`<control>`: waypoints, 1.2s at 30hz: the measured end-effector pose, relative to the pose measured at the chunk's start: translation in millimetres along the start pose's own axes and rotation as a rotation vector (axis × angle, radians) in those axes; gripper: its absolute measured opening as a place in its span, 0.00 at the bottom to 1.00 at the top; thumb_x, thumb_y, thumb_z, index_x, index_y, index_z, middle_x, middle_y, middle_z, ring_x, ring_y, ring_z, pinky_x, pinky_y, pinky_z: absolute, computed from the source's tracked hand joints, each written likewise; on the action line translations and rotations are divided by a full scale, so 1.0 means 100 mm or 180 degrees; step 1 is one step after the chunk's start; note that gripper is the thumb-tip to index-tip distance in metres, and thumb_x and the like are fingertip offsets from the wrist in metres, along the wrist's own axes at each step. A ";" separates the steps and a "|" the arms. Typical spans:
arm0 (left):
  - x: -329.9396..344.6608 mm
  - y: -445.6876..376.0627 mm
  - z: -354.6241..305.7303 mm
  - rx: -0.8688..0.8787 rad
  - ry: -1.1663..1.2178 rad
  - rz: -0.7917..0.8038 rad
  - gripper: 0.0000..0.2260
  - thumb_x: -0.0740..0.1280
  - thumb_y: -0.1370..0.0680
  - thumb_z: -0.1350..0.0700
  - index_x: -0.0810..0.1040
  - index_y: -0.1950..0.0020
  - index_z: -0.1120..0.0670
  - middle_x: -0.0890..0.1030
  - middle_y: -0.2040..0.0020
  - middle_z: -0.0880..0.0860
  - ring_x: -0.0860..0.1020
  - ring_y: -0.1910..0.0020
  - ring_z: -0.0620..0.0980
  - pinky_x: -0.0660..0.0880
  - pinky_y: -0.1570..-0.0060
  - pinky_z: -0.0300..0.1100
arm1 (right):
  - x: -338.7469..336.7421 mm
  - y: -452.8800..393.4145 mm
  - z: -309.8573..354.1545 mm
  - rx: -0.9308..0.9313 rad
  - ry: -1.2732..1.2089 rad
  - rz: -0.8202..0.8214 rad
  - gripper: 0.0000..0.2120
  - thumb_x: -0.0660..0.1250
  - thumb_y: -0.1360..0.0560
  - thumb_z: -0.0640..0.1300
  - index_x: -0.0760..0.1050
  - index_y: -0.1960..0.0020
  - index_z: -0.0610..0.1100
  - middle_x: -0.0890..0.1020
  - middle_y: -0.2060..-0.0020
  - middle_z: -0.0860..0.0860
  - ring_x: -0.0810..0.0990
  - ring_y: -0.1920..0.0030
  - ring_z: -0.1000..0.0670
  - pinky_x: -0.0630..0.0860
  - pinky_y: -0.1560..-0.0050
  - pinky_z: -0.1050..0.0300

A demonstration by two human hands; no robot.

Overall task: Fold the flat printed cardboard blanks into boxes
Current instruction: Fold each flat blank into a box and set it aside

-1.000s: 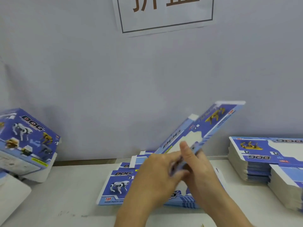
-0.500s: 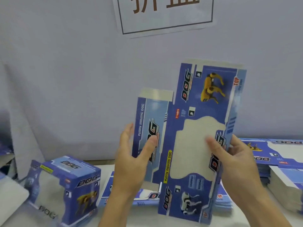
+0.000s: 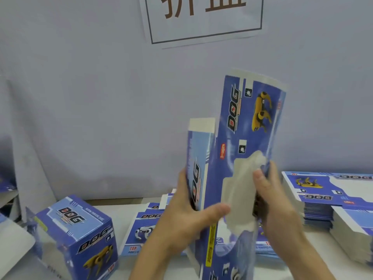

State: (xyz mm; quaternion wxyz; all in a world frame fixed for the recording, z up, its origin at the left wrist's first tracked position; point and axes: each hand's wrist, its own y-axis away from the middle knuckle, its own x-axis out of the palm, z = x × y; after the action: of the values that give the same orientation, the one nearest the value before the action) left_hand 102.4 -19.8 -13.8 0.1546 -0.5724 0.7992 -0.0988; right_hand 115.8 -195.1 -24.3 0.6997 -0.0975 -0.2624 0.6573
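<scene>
**One blank held upright between both hands**

One printed cardboard blank (image 3: pixel 238 150) is held upright above the table (image 3: pixel 125 265), its blue face with the yellow dog picture turned toward the camera and its panels bent partway along the creases. The left edge is gripped by the left hand (image 3: pixel 187 217), whose thumb is laid across the front of the blank while the fingers (image 3: pixel 181 178) are curled behind it. The right edge is held by the right hand (image 3: pixel 270 201), with its thumb pressed onto the pale window area and the other fingers wrapped behind the panel.

Under the hands, a low pile of flat blanks (image 3: pixel 141 237) is spread on the table. A folded box (image 3: pixel 80 237) of the same print is stood at the left, well apart from the held blank. Taller stacks of blanks (image 3: pixel 331 201) are piled at the right. A white sign (image 3: pixel 203 17) with large brown characters is fixed to the grey wall behind.
</scene>
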 end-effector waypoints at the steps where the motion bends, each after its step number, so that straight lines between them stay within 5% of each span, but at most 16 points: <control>1: 0.06 0.01 0.00 0.0014 -0.0034 0.0215 0.33 0.76 0.34 0.41 0.64 0.33 0.35 0.82 0.44 0.35 0.82 0.46 0.39 0.78 0.54 0.31 | 0.05 -0.02 0.02 -0.0111 0.0100 -0.0012 0.14 0.61 0.34 0.48 0.69 0.51 0.43 0.73 0.65 0.46 0.77 0.71 0.66 0.71 0.67 0.75; 3: 0.17 0.02 -0.02 0.0040 -0.0111 0.0387 0.27 0.73 0.33 0.42 0.67 0.39 0.27 0.81 0.44 0.33 0.82 0.46 0.37 0.77 0.53 0.29 | 0.11 -0.01 0.02 -0.0361 0.0150 0.0071 0.21 0.59 0.36 0.50 0.68 0.47 0.40 0.70 0.68 0.50 0.73 0.76 0.70 0.67 0.71 0.77; 5: 0.23 0.00 -0.04 0.0129 -0.0133 0.0245 0.24 0.74 0.34 0.41 0.69 0.43 0.26 0.81 0.45 0.34 0.82 0.47 0.37 0.78 0.54 0.29 | 0.11 -0.04 0.04 -0.0297 0.0083 -0.0122 0.34 0.69 0.38 0.64 0.71 0.42 0.41 0.78 0.69 0.53 0.78 0.69 0.69 0.70 0.67 0.77; 8: 0.22 -0.05 -0.02 0.0340 -0.0174 -0.0340 0.24 0.76 0.35 0.42 0.73 0.43 0.36 0.84 0.48 0.38 0.84 0.50 0.40 0.79 0.56 0.31 | 0.02 0.09 -0.03 0.0042 -0.0335 -0.0151 0.24 0.67 0.26 0.59 0.72 0.33 0.53 0.83 0.55 0.57 0.83 0.55 0.57 0.78 0.61 0.67; 12: 0.16 -0.08 -0.03 0.0425 -0.0359 -0.1391 0.27 0.80 0.39 0.38 0.75 0.47 0.44 0.84 0.54 0.38 0.84 0.56 0.39 0.77 0.62 0.29 | 0.03 0.08 0.03 -0.0095 0.0495 -0.0630 0.40 0.68 0.29 0.65 0.55 0.22 0.61 0.73 0.37 0.64 0.72 0.31 0.57 0.74 0.39 0.58; 14: 0.14 -0.10 -0.03 0.0360 -0.0404 -0.1802 0.29 0.78 0.41 0.33 0.74 0.47 0.44 0.84 0.54 0.38 0.84 0.57 0.39 0.79 0.63 0.32 | 0.09 0.08 0.10 -0.0308 0.1030 -0.0714 0.40 0.63 0.31 0.66 0.55 0.22 0.60 0.68 0.33 0.62 0.66 0.30 0.61 0.67 0.33 0.60; 16: 0.16 -0.10 -0.05 0.0303 -0.0513 -0.1900 0.31 0.77 0.42 0.29 0.73 0.48 0.43 0.84 0.54 0.38 0.84 0.57 0.38 0.81 0.62 0.35 | 0.18 0.10 0.15 -0.0399 0.1287 -0.0568 0.39 0.63 0.32 0.67 0.58 0.23 0.61 0.67 0.32 0.64 0.65 0.32 0.68 0.64 0.38 0.70; 21: 0.20 -0.07 -0.07 0.0323 -0.0217 -0.0817 0.19 0.76 0.32 0.38 0.74 0.46 0.38 0.84 0.51 0.38 0.83 0.52 0.38 0.77 0.59 0.29 | 0.31 0.14 0.23 -0.0400 0.1377 -0.0176 0.49 0.63 0.40 0.76 0.52 0.23 0.66 0.59 0.32 0.76 0.56 0.36 0.81 0.58 0.46 0.86; 24: 0.18 -0.05 -0.08 0.0196 0.0067 0.0052 0.17 0.70 0.25 0.40 0.72 0.37 0.35 0.83 0.44 0.39 0.82 0.44 0.41 0.79 0.52 0.33 | 0.19 0.11 0.25 -0.0246 0.1242 -0.0294 0.54 0.66 0.45 0.79 0.50 0.23 0.69 0.59 0.27 0.71 0.59 0.28 0.71 0.62 0.30 0.68; 27: 0.13 -0.10 -0.07 0.0041 0.0299 0.0025 0.21 0.65 0.23 0.40 0.72 0.31 0.42 0.84 0.44 0.43 0.83 0.44 0.46 0.80 0.52 0.38 | 0.08 0.09 0.30 -0.0116 0.0615 -0.0491 0.48 0.73 0.42 0.71 0.60 0.26 0.66 0.74 0.30 0.56 0.77 0.33 0.50 0.77 0.37 0.41; 30: 0.06 -0.11 -0.05 0.0160 0.0237 -0.0296 0.23 0.64 0.27 0.33 0.75 0.35 0.40 0.82 0.40 0.43 0.81 0.40 0.45 0.79 0.47 0.43 | 0.00 0.07 0.30 0.0015 -0.0224 -0.0166 0.39 0.78 0.43 0.66 0.75 0.33 0.58 0.84 0.42 0.48 0.86 0.48 0.45 0.83 0.55 0.44; 32: -0.01 -0.10 -0.03 0.0125 0.0345 -0.0495 0.36 0.69 0.39 0.26 0.73 0.34 0.38 0.80 0.38 0.39 0.79 0.39 0.41 0.75 0.37 0.48 | 0.00 0.12 0.32 0.0273 -0.0811 0.0021 0.32 0.82 0.47 0.64 0.83 0.45 0.54 0.87 0.51 0.48 0.87 0.55 0.46 0.83 0.63 0.52; 34: -0.07 -0.07 0.00 -0.0018 0.0550 -0.0527 0.49 0.72 0.48 0.23 0.71 0.30 0.40 0.78 0.34 0.42 0.77 0.35 0.44 0.70 0.30 0.54 | 0.00 0.18 0.34 0.0529 -0.1357 0.0345 0.34 0.83 0.51 0.64 0.86 0.48 0.53 0.87 0.52 0.47 0.87 0.55 0.45 0.83 0.62 0.52; 36: -0.10 -0.05 -0.01 -0.0049 0.0898 -0.0098 0.46 0.73 0.44 0.24 0.74 0.30 0.43 0.79 0.33 0.49 0.78 0.35 0.50 0.73 0.32 0.53 | 0.01 0.22 0.33 0.0809 -0.1676 0.0684 0.41 0.84 0.51 0.63 0.84 0.42 0.49 0.85 0.45 0.44 0.86 0.49 0.41 0.83 0.54 0.46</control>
State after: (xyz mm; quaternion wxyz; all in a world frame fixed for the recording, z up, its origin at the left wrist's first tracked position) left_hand 109.3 -11.8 -10.2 0.0348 -0.5662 0.8048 -0.1745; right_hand 80.0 -198.5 -7.0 0.5408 0.1371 -0.3386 0.7577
